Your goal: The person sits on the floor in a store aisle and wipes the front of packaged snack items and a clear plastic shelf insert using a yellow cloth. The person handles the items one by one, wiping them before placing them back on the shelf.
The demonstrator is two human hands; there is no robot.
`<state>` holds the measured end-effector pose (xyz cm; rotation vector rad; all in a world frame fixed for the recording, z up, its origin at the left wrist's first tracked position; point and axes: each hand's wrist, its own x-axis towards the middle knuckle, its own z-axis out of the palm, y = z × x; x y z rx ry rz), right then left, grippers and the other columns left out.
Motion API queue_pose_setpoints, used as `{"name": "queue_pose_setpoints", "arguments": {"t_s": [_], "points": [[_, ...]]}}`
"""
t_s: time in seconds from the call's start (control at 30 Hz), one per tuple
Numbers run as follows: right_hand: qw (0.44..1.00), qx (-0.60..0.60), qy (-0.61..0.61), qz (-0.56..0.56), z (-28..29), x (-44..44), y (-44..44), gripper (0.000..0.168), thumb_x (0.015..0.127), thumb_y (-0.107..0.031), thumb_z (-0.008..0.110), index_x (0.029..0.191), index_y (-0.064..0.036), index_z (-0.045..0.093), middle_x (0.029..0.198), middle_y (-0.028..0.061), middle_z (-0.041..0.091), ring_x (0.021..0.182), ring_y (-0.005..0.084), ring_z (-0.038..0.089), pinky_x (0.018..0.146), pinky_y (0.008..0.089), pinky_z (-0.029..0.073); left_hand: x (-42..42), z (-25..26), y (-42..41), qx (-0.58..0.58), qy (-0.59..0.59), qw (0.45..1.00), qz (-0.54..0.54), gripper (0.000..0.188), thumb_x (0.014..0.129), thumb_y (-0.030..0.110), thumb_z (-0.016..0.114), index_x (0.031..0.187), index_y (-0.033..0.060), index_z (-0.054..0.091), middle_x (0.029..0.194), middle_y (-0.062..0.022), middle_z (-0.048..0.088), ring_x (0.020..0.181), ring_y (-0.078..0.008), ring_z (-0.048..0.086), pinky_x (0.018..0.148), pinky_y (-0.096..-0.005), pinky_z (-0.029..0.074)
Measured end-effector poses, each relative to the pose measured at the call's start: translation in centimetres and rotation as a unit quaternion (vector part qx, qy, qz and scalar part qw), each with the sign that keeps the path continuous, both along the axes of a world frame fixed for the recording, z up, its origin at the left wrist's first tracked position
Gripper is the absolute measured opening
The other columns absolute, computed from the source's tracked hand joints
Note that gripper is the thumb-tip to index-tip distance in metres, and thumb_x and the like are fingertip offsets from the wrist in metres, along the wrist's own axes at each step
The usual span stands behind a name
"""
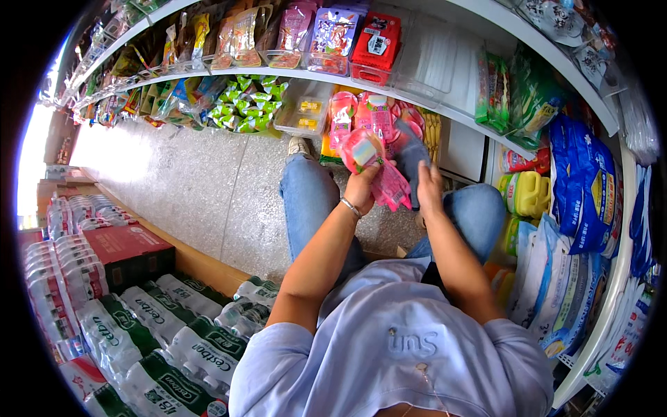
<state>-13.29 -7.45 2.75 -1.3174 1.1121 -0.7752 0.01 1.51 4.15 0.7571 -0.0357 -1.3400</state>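
Observation:
My left hand (363,188), with a metal bracelet at the wrist, grips a shiny pink snack packet (393,185) with a pale, multicoloured patch near its top. My right hand (431,187) is slightly blurred and is closed against a dark grey cloth (410,156), which hangs just right of the packet. Behind my hands, similar pink packets (374,115) stand on the lowest shelf. The cloth partly covers the ones at the right.
Beside the pink packets are a clear plastic bin (299,117) with yellow items and green-and-white packets (247,104). Red packets (375,44) sit on the shelf (333,78) above. Shrink-wrapped bottled water (203,349) is stacked behind left; yellow jugs (529,194) and blue bags (586,182) stand right.

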Motion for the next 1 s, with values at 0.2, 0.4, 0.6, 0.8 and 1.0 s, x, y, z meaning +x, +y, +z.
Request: {"name": "queue_pose_setpoints", "arguments": {"t_s": [0.2, 0.4, 0.6, 0.8, 1.0], "points": [[0.84, -0.426, 0.111, 0.315, 5.0, 1.9, 1.9, 0.037, 0.078, -0.014, 0.055, 0.114, -0.007, 0.055, 0.124, 0.013, 0.048, 0.114, 0.0309, 0.044, 0.096, 0.0391, 0.034, -1.2, -2.3, 0.3, 0.079, -0.161, 0.975, -0.131, 0.03, 0.088, 0.015, 0.044, 0.117, 0.0069, 0.047, 0.104, -0.0083, 0.057, 0.092, -0.0169, 0.056, 0.075, -0.0311, 0.048], [0.938, -0.24, 0.087, 0.234, 0.0, 2.5, -1.1, 0.033, 0.085, -0.02, 0.049, 0.111, -0.002, 0.055, 0.107, 0.017, 0.059, 0.1, 0.0324, 0.056, 0.086, 0.0367, 0.043, -1.5, -3.3, 0.7, 0.052, -0.21, 0.956, -0.197, 0.019, 0.089, 0.013, 0.049, 0.105, 0.0049, 0.054, 0.095, -0.0027, 0.06, 0.078, -0.0113, 0.057, 0.071, -0.0264, 0.047], [0.993, 0.091, -0.011, 0.077, -2.3, 0.0, -2.1, 0.038, 0.09, -0.034, 0.045, 0.102, -0.001, 0.059, 0.093, 0.0079, 0.062, 0.082, 0.0174, 0.056, 0.075, 0.0307, 0.043, 0.5, -0.5, -0.1, 0.023, -0.032, 0.999, 0.024, 0.015, 0.089, 0.01, 0.048, 0.103, 0.0058, 0.053, 0.089, -0.0027, 0.061, 0.081, -0.0156, 0.06, 0.074, -0.0318, 0.049], [0.974, 0.125, -0.006, 0.19, -1.2, 0.5, 1.4, 0.027, 0.077, -0.02, 0.067, 0.098, -0.004, 0.06, 0.089, 0.0024, 0.061, 0.079, 0.0118, 0.056, 0.073, 0.0286, 0.045, 0.1, -3.3, -1.3, 0.084, -0.047, 0.993, 0.067, 0.022, 0.092, 0.021, 0.045, 0.106, 0.0055, 0.052, 0.095, -0.0061, 0.059, 0.086, -0.02, 0.06, 0.077, -0.0364, 0.05], [0.955, 0.256, -0.127, 0.083, 0.6, 1.1, -0.6, 0.023, 0.077, -0.017, 0.068, 0.096, -0.008, 0.061, 0.089, 0.0025, 0.063, 0.079, 0.0144, 0.06, 0.071, 0.0306, 0.048, 0.9, -4.0, -1.5, 0.077, -0.005, 0.979, 0.19, 0.046, 0.093, 0.042, 0.034, 0.113, 0.0026, 0.046, 0.1, -0.0121, 0.059, 0.088, -0.0253, 0.06, 0.078, -0.0395, 0.049]]}}
